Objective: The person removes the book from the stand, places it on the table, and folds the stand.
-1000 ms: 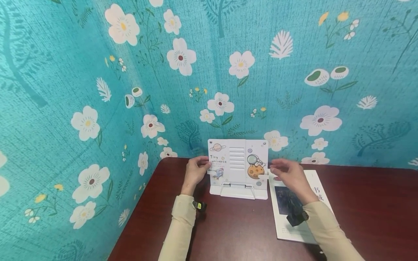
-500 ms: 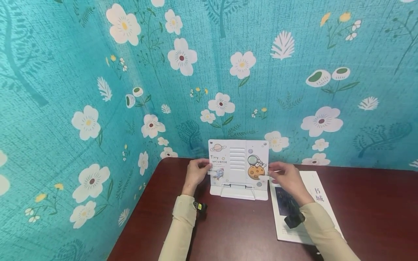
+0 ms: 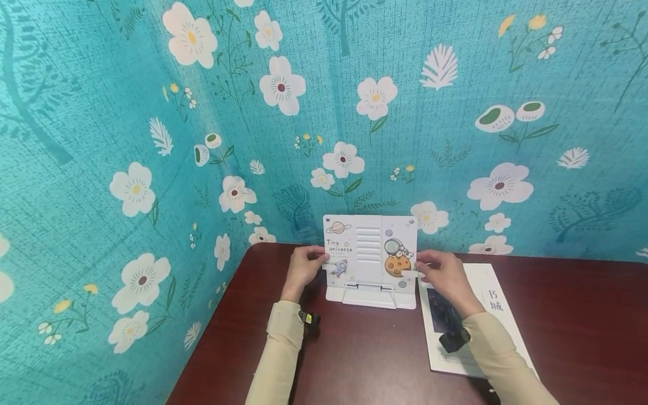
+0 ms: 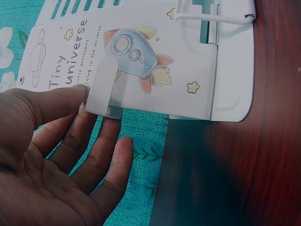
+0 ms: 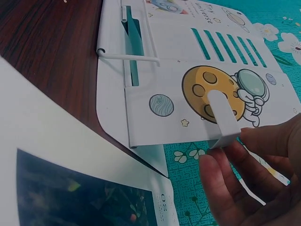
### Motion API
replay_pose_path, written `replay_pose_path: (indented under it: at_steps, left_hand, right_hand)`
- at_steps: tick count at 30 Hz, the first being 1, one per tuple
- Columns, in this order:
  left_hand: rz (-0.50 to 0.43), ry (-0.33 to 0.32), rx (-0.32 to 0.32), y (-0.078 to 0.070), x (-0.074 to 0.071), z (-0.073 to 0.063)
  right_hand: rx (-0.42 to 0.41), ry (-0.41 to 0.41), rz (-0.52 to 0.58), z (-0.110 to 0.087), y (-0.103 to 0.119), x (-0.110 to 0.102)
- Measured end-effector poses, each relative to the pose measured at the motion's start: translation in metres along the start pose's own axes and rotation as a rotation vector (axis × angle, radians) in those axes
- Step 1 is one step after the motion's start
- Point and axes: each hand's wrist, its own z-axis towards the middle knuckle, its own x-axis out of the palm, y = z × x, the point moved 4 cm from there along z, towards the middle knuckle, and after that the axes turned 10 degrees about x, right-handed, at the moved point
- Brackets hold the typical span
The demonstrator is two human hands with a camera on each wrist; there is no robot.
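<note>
A white book stand printed with "Tiny universe", a rocket and an astronaut on an orange moon stands upright on the table. It has a wire lip in front and a white page clip on each side. My left hand pinches the stand's left edge, thumb against the left page clip and fingertips behind it. On the opposite side my right hand pinches the right edge at the right page clip, with fingers under the clip. A white book lies flat beneath my right wrist.
The dark red-brown table meets a teal flowered cloth behind and on the left. The book lies close beside the stand's right base. Each wrist wears a small black camera.
My right hand, slightly apart from the stand a second ago, has moved left onto its right edge. My left hand has stayed at the left edge.
</note>
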Motion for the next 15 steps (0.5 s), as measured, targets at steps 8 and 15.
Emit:
replay_pose_path:
  at_steps: [8,15]
  left_hand:
    - [-0.011,0.009,-0.015,0.0003,-0.0002,-0.0001]
    - [-0.022,0.02,-0.01,0.0004,-0.0021,-0.0009]
  right_hand:
    - [-0.001,-0.012,-0.002,0.0017,-0.0012,0.0002]
    - [-0.009,-0.011,-0.004,0.0033,-0.001,0.0005]
